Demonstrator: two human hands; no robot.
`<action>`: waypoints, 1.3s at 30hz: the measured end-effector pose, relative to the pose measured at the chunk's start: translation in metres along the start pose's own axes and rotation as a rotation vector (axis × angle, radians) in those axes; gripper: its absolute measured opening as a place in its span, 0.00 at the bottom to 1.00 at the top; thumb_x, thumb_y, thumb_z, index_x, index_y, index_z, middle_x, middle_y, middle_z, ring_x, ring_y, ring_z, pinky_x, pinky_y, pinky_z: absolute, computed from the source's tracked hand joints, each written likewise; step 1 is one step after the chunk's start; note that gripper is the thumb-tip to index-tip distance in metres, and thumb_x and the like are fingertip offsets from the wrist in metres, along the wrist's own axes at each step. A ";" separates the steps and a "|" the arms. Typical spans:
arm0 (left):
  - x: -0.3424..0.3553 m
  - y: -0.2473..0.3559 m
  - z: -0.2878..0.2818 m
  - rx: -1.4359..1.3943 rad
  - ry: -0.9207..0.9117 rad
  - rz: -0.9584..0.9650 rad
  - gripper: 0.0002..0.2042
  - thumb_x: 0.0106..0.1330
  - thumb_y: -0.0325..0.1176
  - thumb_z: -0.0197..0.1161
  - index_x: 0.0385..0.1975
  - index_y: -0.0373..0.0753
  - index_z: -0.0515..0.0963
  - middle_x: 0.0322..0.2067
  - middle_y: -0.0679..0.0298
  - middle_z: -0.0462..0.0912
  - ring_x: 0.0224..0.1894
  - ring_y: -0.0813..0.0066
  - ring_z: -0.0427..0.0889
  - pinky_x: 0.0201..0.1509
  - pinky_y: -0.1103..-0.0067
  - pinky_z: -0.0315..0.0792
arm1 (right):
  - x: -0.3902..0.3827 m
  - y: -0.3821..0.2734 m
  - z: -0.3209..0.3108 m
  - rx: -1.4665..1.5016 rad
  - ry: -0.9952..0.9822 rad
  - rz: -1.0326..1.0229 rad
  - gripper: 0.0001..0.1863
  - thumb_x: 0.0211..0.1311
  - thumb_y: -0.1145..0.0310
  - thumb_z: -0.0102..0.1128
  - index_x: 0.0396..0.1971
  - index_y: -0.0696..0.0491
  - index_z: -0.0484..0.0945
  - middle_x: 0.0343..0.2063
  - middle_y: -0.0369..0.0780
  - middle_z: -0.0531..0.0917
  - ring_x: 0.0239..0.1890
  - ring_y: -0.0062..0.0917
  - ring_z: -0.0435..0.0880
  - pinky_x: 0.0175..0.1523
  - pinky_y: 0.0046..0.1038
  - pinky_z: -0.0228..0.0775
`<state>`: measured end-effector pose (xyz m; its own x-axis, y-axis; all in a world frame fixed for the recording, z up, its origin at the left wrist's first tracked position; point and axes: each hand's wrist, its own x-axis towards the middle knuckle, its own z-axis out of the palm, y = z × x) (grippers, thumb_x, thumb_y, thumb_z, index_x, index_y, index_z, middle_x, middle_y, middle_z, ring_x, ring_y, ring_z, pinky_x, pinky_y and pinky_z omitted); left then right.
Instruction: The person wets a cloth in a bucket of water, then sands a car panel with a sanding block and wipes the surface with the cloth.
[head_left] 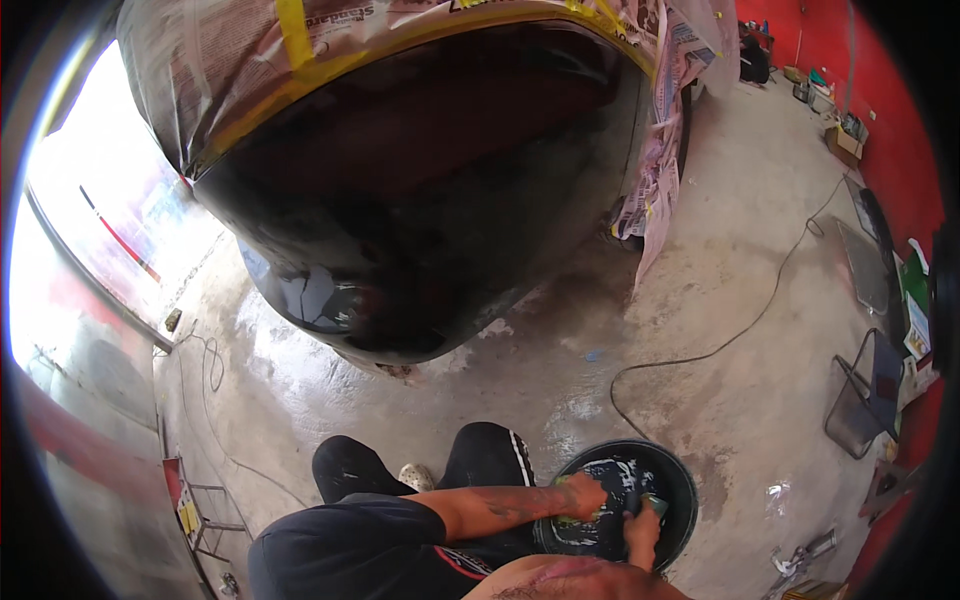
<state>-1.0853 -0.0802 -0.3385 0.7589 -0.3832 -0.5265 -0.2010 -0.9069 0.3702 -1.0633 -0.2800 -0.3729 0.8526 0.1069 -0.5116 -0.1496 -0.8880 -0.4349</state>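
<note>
One greenish pad sits in pinching fingers of the right hand at the black bucket, lower right, left hand fingers unreadable, while upper centre, masking paper's on, the black car panel seemingly unfinished.

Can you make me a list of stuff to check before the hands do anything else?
1. Right hand has a grip on the green piece: ok.
2. Left hand has a firm grip on something: cannot tell; something yellow-green shows beside it, but its fingers are unclear.
3. Both hands over the black tub: ok.
4. Newspaper held by yellow tape above the dark car panel: ok.
5. Cable well away from the tub: not ok; it runs up to the rim in this view.
6. Floor dry everywhere: not ok; shiny patches look wet.
</note>
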 end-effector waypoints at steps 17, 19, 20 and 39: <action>0.023 -0.007 0.032 0.309 -0.386 0.057 0.20 0.49 0.45 0.73 0.43 0.46 0.86 0.44 0.58 0.88 0.56 0.62 0.83 0.60 0.55 0.70 | 0.028 0.013 0.056 -0.173 -0.578 -0.179 0.28 0.60 0.56 0.63 0.56 0.59 0.79 0.57 0.58 0.77 0.59 0.49 0.78 0.61 0.43 0.71; 0.015 -0.004 0.023 0.291 -0.262 0.075 0.18 0.48 0.43 0.72 0.41 0.46 0.85 0.42 0.59 0.87 0.52 0.62 0.84 0.52 0.59 0.73 | 0.002 0.020 0.018 0.038 -0.369 -0.135 0.29 0.62 0.56 0.65 0.58 0.57 0.76 0.55 0.57 0.79 0.61 0.48 0.77 0.61 0.43 0.70; 0.007 0.000 0.016 0.246 -0.129 0.109 0.17 0.47 0.40 0.72 0.39 0.47 0.85 0.41 0.60 0.86 0.49 0.61 0.85 0.45 0.63 0.76 | -0.014 0.029 -0.001 0.021 -0.280 -0.188 0.29 0.62 0.56 0.65 0.58 0.59 0.75 0.53 0.57 0.79 0.58 0.50 0.78 0.59 0.44 0.71; -0.031 -0.045 -0.029 0.048 0.439 0.458 0.27 0.43 0.46 0.74 0.44 0.46 0.75 0.43 0.61 0.73 0.46 0.60 0.75 0.50 0.64 0.68 | -0.101 0.023 -0.074 -0.027 0.222 -0.546 0.29 0.66 0.62 0.63 0.65 0.50 0.69 0.57 0.50 0.78 0.54 0.47 0.79 0.53 0.43 0.75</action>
<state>-1.0822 -0.0227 -0.3163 0.7709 -0.6355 0.0436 -0.5851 -0.6793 0.4429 -1.1153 -0.3445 -0.2764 0.8877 0.4577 -0.0501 0.3505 -0.7422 -0.5711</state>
